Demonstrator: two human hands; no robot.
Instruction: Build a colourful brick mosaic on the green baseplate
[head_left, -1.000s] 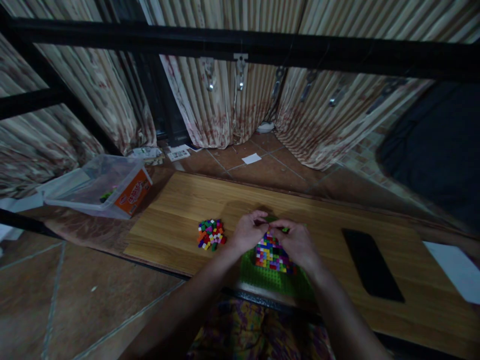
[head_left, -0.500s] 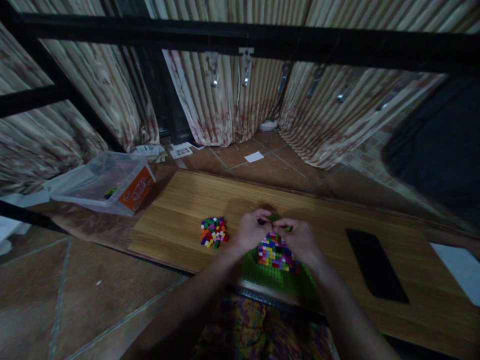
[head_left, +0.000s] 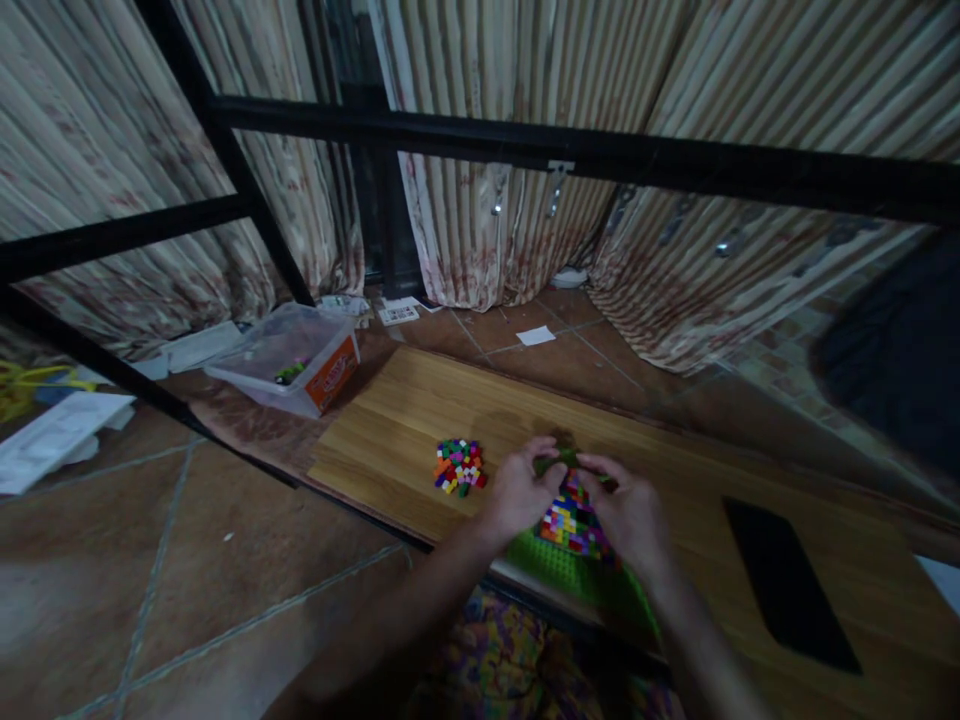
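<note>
A green studded baseplate (head_left: 555,565) lies on the wooden board in front of me. A block of small multicoloured toy bricks (head_left: 574,520) covers its middle. My left hand (head_left: 521,490) is over the far left part of the plate, thumb and fingers curled in. From the other side, my right hand (head_left: 622,508) bends its fingers in over the far right part, close to the left fingertips. Whatever the fingertips hold is too small and dark to make out. A pile of loose toy bricks (head_left: 460,467) lies left of my left hand.
On the wooden board (head_left: 405,400), a black flat slab (head_left: 791,585) lies to the right. A clear plastic bin (head_left: 289,360) with an orange label stands at the far left. Black metal bars (head_left: 525,140) cross in front of striped curtains (head_left: 465,230). White paper (head_left: 535,336) lies on the tiled floor.
The head view has shifted left and up, so everything sits lower and further right. Both hands stay at the plate's far part; the left thumb and forefinger look further apart.
</note>
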